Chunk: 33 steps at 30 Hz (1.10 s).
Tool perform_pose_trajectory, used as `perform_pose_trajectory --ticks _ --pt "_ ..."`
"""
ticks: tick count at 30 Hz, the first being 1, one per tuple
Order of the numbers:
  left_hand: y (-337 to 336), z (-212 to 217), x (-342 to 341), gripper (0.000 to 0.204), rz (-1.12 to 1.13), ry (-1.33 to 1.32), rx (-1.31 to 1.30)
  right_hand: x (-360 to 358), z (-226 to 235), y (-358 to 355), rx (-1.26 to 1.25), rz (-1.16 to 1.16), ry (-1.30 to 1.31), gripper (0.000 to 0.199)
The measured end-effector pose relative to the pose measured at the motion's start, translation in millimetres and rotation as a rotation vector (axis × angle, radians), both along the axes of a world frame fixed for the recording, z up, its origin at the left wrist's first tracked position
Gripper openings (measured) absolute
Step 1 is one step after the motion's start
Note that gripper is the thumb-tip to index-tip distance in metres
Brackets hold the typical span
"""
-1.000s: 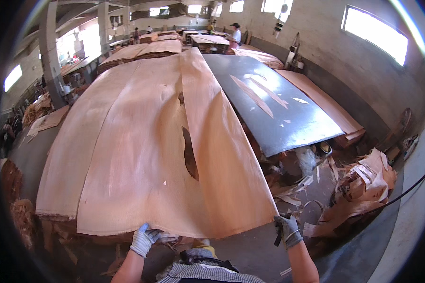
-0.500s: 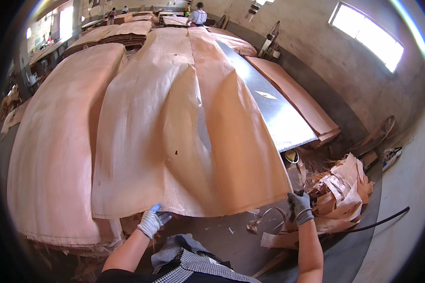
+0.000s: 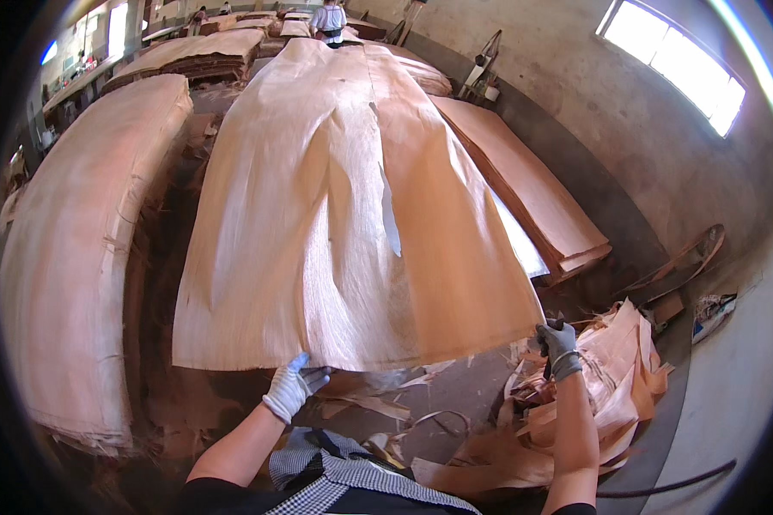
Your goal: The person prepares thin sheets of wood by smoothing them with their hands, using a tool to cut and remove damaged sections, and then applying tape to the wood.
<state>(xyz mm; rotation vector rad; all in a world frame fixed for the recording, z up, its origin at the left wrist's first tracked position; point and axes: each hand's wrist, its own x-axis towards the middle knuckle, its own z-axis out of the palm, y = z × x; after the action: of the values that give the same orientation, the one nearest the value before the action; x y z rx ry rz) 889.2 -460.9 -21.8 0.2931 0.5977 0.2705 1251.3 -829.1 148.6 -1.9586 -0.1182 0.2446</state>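
Both your left hand and your right hand are gloved and at the near edge of one wide wood sheet. Sheet takes up the middle of the frame, lower centre to top centre, rippled, with a long split right of its middle. Left: lower centre, blue-tipped fingers a bit apart at the edge; part of the hold is hidden, so can't tell whether you're pinching or just supporting. Right: fingers pressed together, pinching the near right corner; something dark shows by them, can't tell what.

Step in hand, as a judgement: managing the sheet by its near end, not yet let go. Next move probably calls for both your hands working at one height and pace, corner held firm, left side supported, since the sheet looks thin and floppy. Pulling outward could run that split further.

Around it: a pale shiny surface peeks past the sheet's right edge; can't tell how much of the sheet rests there. Flat stack just beyond, right of centre. Curved stack at frame left, apart from your sheet. Scrap heap lower right, near your right hand. Co-worker top centre, by the far end; contact unclear.
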Motion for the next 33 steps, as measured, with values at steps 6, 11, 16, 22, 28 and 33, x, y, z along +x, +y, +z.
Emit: perform_pose_trajectory --ticks 6,11,16,22,28,33 --pt "-48.6 17.4 130.3 0.056 0.029 -0.066 0.048 148.7 3.8 -25.7 -0.046 0.038 -0.022 0.007" --pt "30.6 -35.5 157.1 0.045 0.597 -0.018 -0.021 250.4 -22.7 -34.4 -0.053 0.078 -0.091 0.010" --pt "49.0 -126.5 214.8 0.036 0.665 0.223 -0.006 335.9 -62.4 -54.4 -0.094 0.115 -0.159 0.009" --pt "-101.9 -129.4 268.3 0.033 0.531 0.218 -0.146 356.9 -45.7 -101.3 -0.099 0.121 -0.017 0.005" --pt "-177.2 -124.4 300.2 0.031 0.531 0.289 -0.191 400.4 -67.2 -110.6 -0.012 0.173 0.116 0.004" --pt "-161.7 -128.4 340.1 0.033 0.633 0.339 -0.074 460.6 -81.3 -72.9 -0.011 0.246 0.068 0.013"
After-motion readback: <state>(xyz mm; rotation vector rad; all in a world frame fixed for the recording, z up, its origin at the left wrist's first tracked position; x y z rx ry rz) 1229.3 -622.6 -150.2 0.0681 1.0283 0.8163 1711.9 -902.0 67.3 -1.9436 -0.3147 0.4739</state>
